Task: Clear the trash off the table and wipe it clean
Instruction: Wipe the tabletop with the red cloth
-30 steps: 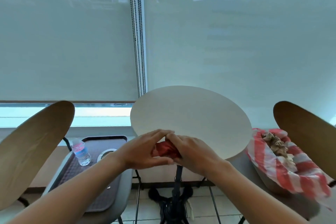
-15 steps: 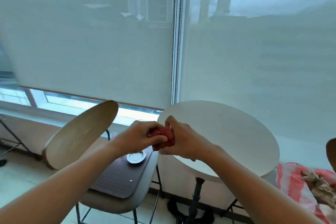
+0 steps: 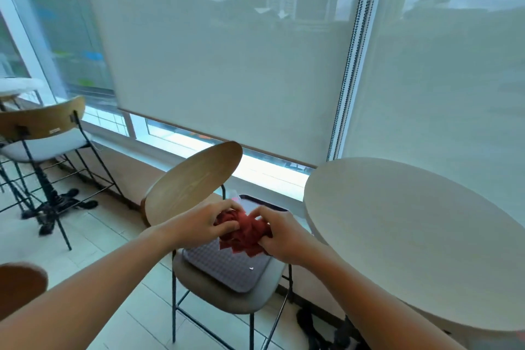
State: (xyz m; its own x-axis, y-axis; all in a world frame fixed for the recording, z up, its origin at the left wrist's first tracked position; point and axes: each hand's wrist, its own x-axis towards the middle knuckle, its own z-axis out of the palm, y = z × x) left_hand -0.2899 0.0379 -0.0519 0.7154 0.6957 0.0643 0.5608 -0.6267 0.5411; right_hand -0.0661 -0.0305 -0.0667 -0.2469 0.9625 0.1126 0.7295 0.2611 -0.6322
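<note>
Hands bunch one red cloth above a tray on a chair: left hand and right hand each grip it beside the round bench. Wiping seems done; setting the cloth down likely follows. Two chairs visible.

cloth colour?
Red, plain as far as shows. The cloth shows best in the head view, held between left hand and right hand.
</note>
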